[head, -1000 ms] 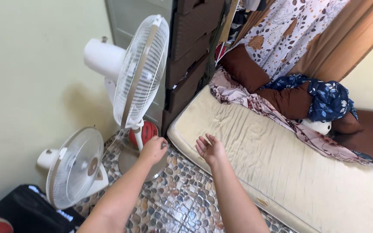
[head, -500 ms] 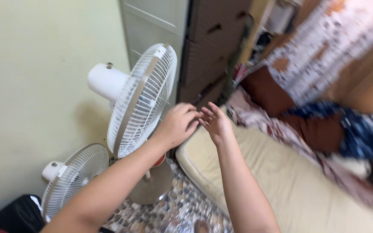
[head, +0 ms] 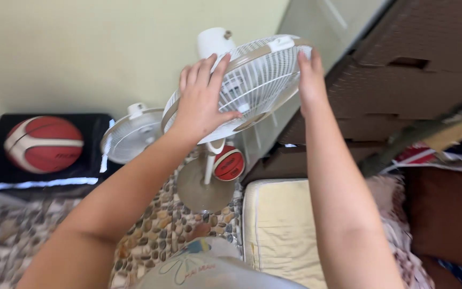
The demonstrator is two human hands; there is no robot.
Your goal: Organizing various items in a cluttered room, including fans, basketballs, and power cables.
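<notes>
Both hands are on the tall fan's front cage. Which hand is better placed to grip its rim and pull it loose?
Probably the left hand: its fingers wrap the rim of the fan cage with the thumb pressing the grille. The right hand only lies flat against the far edge.

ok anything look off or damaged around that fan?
No damage shows. The stand fan has its grille tipped sharply upward, with the left hand and right hand on its rim. A small ball sits against the pole, over the round base.
</notes>
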